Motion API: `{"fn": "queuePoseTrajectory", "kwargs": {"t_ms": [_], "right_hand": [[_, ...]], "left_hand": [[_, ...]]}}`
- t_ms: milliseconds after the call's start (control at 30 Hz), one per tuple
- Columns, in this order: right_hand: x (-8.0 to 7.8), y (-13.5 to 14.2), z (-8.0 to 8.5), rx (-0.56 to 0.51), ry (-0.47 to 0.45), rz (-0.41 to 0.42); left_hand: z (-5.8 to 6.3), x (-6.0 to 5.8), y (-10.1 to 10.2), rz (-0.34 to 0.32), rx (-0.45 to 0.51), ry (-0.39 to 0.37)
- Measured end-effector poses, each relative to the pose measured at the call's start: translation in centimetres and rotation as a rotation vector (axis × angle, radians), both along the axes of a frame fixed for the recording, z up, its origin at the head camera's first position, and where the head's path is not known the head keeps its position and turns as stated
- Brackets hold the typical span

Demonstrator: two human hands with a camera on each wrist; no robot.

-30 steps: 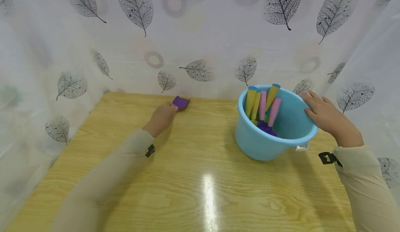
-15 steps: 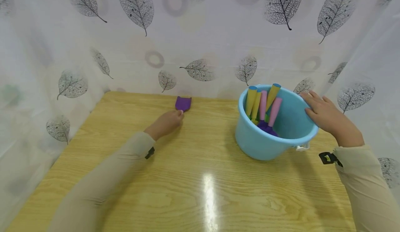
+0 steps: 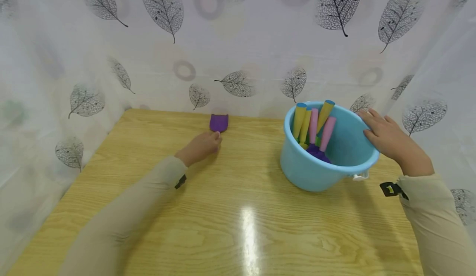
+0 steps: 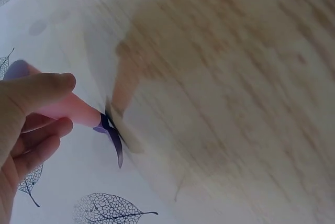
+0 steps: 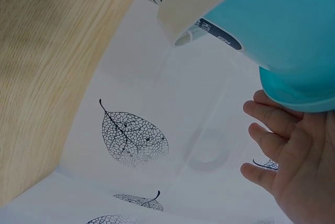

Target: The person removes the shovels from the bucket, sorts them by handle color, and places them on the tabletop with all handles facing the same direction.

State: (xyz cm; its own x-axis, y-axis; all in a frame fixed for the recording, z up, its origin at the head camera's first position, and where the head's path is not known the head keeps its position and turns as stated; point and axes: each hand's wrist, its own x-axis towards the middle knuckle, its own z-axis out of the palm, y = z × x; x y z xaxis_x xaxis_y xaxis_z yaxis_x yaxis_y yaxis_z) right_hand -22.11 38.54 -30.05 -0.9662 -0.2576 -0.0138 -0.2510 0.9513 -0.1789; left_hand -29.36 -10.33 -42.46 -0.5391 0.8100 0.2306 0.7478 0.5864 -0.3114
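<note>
At the table's far side, my left hand (image 3: 200,147) grips a small toy shovel by its pink handle (image 4: 73,110). The shovel's purple blade (image 3: 218,123) shows beyond the fingers, near the back edge; the hand hides the handle in the head view. My right hand (image 3: 395,143) rests on the right rim of a light blue bucket (image 3: 310,172), its fingers extended. From the right wrist, those fingers (image 5: 272,119) appear against the outside of the rim. Inside the bucket stand several toy tools with yellow handles (image 3: 299,121) and pink handles (image 3: 327,133), their lower ends partly hidden.
A wood-grain table (image 3: 223,210) lies beneath both hands. Behind it and along the sides hangs a white curtain (image 3: 253,53) printed with leaves. The bucket's white handle mount (image 3: 360,177) juts out at its front right.
My left hand has shifted slightly right, and the shovel blade has turned from slanted to pointing straight toward the back. The right hand and bucket have stayed put.
</note>
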Motion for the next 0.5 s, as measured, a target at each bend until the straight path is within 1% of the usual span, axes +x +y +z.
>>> {"fn": "queuePoseTrajectory", "kwargs": {"t_ms": [67, 300, 500], "right_hand": [[-0.01, 0.04, -0.02, 0.000, -0.001, -0.001], [-0.05, 0.08, -0.06, -0.003, -0.009, -0.004], [-0.03, 0.12, -0.10, -0.007, -0.001, -0.001]], "left_hand": [[-0.21, -0.03, 0.00, -0.005, -0.003, -0.014], [-0.84, -0.11, -0.24, -0.031, 0.033, -0.061], [-1.07, -0.02, -0.61, -0.071, 0.016, -0.008]]}}
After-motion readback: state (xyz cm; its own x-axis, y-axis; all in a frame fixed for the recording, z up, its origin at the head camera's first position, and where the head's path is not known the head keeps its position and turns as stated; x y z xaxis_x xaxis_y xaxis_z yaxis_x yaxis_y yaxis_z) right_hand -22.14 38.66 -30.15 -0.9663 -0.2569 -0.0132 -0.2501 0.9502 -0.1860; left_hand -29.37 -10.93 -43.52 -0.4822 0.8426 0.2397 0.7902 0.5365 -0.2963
